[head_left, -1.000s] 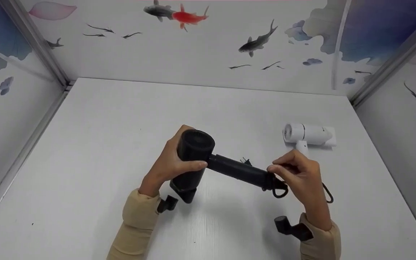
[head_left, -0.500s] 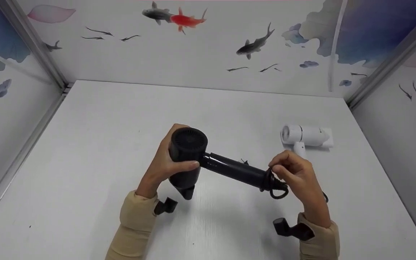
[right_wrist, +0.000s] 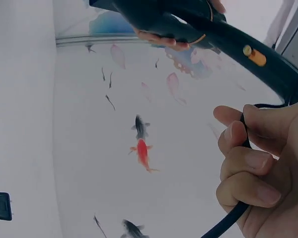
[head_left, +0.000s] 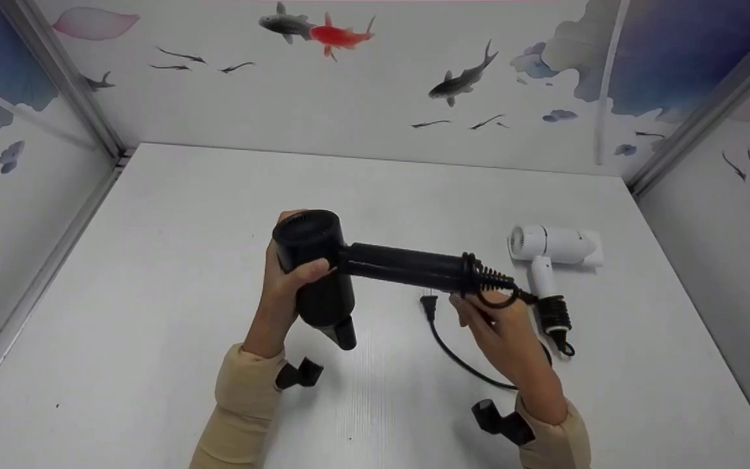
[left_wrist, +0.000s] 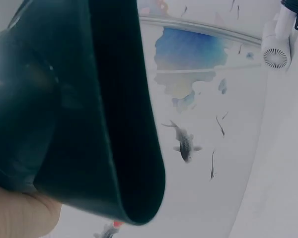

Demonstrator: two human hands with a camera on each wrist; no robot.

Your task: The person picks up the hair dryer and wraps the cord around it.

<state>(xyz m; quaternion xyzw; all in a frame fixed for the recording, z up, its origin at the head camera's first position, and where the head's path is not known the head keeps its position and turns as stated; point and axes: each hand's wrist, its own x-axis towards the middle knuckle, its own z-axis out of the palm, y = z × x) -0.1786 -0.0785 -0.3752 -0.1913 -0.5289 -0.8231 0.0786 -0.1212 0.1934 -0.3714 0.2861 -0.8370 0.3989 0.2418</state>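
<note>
My left hand (head_left: 278,290) grips the barrel of a black hair dryer (head_left: 407,266), thumb across its front. The dryer's handle points right, and its flat nozzle (left_wrist: 99,124) fills much of the left wrist view. At the handle's end, black cord is looped around the base next to a ribbed strain relief (head_left: 495,279). Just under that end, my right hand (head_left: 512,342) holds the power cord (right_wrist: 227,223), its fingers curled round it in the right wrist view. From there the cord curves away to a two-prong plug (head_left: 429,306) left of the right hand.
A white hair dryer (head_left: 564,245) lies at the right of the white table (head_left: 219,195), black cord (head_left: 554,316) wound around its handle end. Walls printed with fish surround the table at the back and sides. Each wrist wears a black camera mount (head_left: 300,373).
The black hair dryer has shifted left and up, its handle now nearer level. My right hand has dropped from the handle's end to beneath it, and more of the plug and cord shows.
</note>
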